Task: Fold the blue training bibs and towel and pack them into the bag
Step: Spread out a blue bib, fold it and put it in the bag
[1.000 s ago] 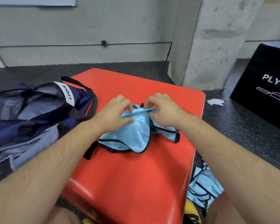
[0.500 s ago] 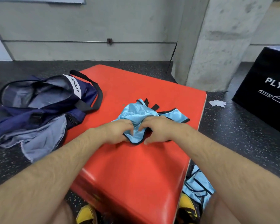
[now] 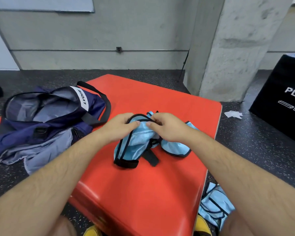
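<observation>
A light blue training bib (image 3: 138, 143) with black trim lies bunched on the red padded box (image 3: 143, 193). My left hand (image 3: 121, 126) and my right hand (image 3: 163, 127) both pinch its far edge, thumbs nearly touching, and its black straps trail toward me. More light blue bibs (image 3: 215, 206) lie heaped on the floor by my right leg. The navy bag (image 3: 41, 114) sits open on the floor at the left, its grey lining showing and a strap draped onto the box. No towel is identifiable.
A concrete pillar (image 3: 237, 48) stands behind the box on the right. A black plyo box (image 3: 283, 99) is at the far right, with a crumpled white paper (image 3: 232, 114) on the speckled floor beside it. Yellow shoes (image 3: 202, 225) show at the bottom.
My hands moved from the bib's near edge to its far side, pulling fabric up and over. The bib is now more bunched, with black straps lying toward me.
</observation>
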